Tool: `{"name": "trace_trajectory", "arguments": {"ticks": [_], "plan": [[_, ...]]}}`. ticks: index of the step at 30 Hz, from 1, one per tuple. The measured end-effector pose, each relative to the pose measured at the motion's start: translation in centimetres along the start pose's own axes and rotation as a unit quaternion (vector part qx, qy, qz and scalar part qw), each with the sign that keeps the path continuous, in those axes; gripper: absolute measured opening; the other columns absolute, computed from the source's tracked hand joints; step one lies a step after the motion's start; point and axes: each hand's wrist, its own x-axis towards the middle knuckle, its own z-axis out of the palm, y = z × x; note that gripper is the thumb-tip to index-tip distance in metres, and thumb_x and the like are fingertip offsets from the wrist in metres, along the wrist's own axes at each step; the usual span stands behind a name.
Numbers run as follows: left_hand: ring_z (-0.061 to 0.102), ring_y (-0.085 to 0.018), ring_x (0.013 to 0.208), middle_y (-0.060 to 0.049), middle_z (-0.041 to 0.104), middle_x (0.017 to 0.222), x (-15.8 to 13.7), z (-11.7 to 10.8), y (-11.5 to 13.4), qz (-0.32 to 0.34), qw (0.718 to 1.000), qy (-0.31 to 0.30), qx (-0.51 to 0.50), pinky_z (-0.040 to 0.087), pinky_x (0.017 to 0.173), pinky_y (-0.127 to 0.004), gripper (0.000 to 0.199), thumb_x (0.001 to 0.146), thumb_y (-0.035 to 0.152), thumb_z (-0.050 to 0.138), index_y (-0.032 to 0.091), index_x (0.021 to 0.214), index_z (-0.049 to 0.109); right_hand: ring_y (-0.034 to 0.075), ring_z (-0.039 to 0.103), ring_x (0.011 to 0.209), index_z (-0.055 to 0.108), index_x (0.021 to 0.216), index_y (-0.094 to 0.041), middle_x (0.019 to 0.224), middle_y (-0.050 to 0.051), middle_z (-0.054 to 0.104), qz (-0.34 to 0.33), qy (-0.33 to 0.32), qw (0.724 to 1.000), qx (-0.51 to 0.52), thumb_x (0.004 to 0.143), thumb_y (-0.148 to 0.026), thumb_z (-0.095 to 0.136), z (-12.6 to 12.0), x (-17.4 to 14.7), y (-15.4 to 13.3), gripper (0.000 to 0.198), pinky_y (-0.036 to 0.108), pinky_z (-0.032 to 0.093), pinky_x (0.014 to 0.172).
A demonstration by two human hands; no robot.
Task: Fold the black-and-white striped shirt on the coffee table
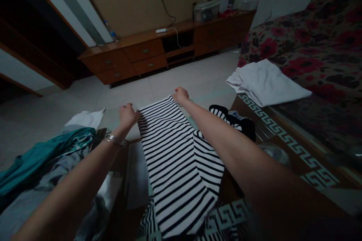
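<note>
A black-and-white striped shirt is stretched out over the glass-topped coffee table. At its far left corner my left hand, with bangles on the wrist, is closed on the cloth. My right hand pinches the far right corner, so the far edge is pulled straight between both hands. On the right side of the shirt, a sleeve lies folded over beneath my right forearm. The shirt's near end reaches toward the bottom of the view.
Left of the shirt lies a pile of clothes with a teal garment. A folded white cloth rests at the right, by the floral sofa. Dark striped clothing sits beyond my right forearm. A wooden cabinet stands along the wall.
</note>
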Motion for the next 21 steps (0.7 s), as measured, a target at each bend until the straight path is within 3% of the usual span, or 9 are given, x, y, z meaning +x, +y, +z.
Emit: {"name": "trace_trajectory", "arguments": {"ticks": [2, 4, 6, 9, 11, 15, 18, 21], "plan": [[0.039, -0.034, 0.132, -0.022, 0.041, 0.141, -4.4, 0.6, 2.2, 0.081, 0.995, 0.037, 0.046, 0.038, 0.105, -0.05, 0.054, 0.084, 0.023, 0.056, 0.009, 0.136, 0.044, 0.019, 0.06, 0.104, 0.063, 0.116, -0.013, 0.114, 0.012, 0.065, -0.032, 0.021, 0.998, -0.042, 0.081, -0.018, 0.057, -2.8, 0.0, 0.7, 0.036, 0.029, 0.045, 0.091], [0.028, -0.033, 0.138, -0.018, 0.031, 0.15, -10.3, 0.9, 4.3, 0.198, 0.978, 0.012, 0.06, 0.033, 0.108, -0.051, 0.053, 0.089, 0.025, 0.049, 0.012, 0.14, 0.04, 0.017, 0.061, 0.099, 0.066, 0.111, -0.013, 0.11, 0.01, 0.067, -0.074, 0.004, 0.994, -0.08, 0.083, -0.017, 0.055, -6.8, -0.9, 2.2, 0.031, 0.026, 0.045, 0.088], [0.022, -0.031, 0.142, -0.015, 0.028, 0.153, -16.5, 1.0, 5.4, 0.272, 0.96, -0.023, 0.063, 0.031, 0.11, -0.05, 0.052, 0.092, 0.027, 0.045, 0.015, 0.142, 0.037, 0.016, 0.062, 0.091, 0.069, 0.102, -0.013, 0.102, 0.009, 0.069, -0.104, -0.038, 0.987, -0.119, 0.083, -0.017, 0.054, -11.4, -2.7, 4.5, 0.025, 0.024, 0.045, 0.083], [0.02, -0.031, 0.143, -0.013, 0.026, 0.154, -24.1, 1.5, 5.4, 0.289, 0.954, -0.057, 0.055, 0.032, 0.108, -0.052, 0.056, 0.094, 0.037, 0.041, 0.018, 0.146, 0.033, 0.017, 0.063, 0.081, 0.071, 0.09, -0.01, 0.089, 0.01, 0.07, -0.047, -0.052, 0.984, -0.161, 0.086, -0.028, 0.055, -17.6, -7.4, 9.3, 0.024, 0.024, 0.046, 0.075], [0.023, -0.034, 0.141, -0.014, 0.028, 0.153, -27.0, 2.0, 4.8, 0.275, 0.957, -0.072, 0.052, 0.033, 0.106, -0.055, 0.058, 0.094, 0.044, 0.04, 0.02, 0.146, 0.034, 0.019, 0.063, 0.078, 0.071, 0.09, -0.009, 0.084, 0.011, 0.07, 0.006, -0.059, 0.989, -0.134, 0.089, -0.041, 0.052, -20.0, -11.4, 12.5, 0.037, 0.026, 0.047, 0.072], [0.019, -0.036, 0.142, -0.01, 0.027, 0.154, -29.4, 2.1, 3.4, 0.292, 0.952, -0.061, 0.072, 0.026, 0.109, -0.059, 0.058, 0.093, 0.048, 0.042, 0.023, 0.145, 0.038, 0.022, 0.064, 0.091, 0.068, 0.108, -0.013, 0.101, 0.011, 0.069, 0.008, -0.071, 0.989, -0.13, 0.081, -0.04, 0.064, -20.1, -19.5, 15.6, 0.038, 0.028, 0.048, 0.08], [0.017, -0.033, 0.144, -0.007, 0.024, 0.155, -31.1, 0.9, 1.4, 0.328, 0.938, -0.068, 0.09, 0.024, 0.112, -0.056, 0.057, 0.094, 0.048, 0.041, 0.025, 0.146, 0.036, 0.025, 0.062, 0.102, 0.064, 0.117, -0.013, 0.11, 0.014, 0.067, 0.028, -0.036, 0.977, -0.207, 0.078, -0.032, 0.066, -18.8, -25.0, 15.4, 0.043, 0.032, 0.046, 0.086], [0.013, -0.03, 0.145, -0.005, 0.02, 0.157, -33.6, -0.6, -1.7, 0.365, 0.921, -0.088, 0.102, 0.022, 0.114, -0.054, 0.058, 0.095, 0.048, 0.039, 0.026, 0.148, 0.033, 0.026, 0.063, 0.1, 0.067, 0.111, -0.015, 0.107, 0.014, 0.068, 0.065, -0.054, 0.97, -0.229, 0.078, -0.032, 0.064, -18.4, -29.9, 15.3, 0.037, 0.031, 0.047, 0.083]]}}
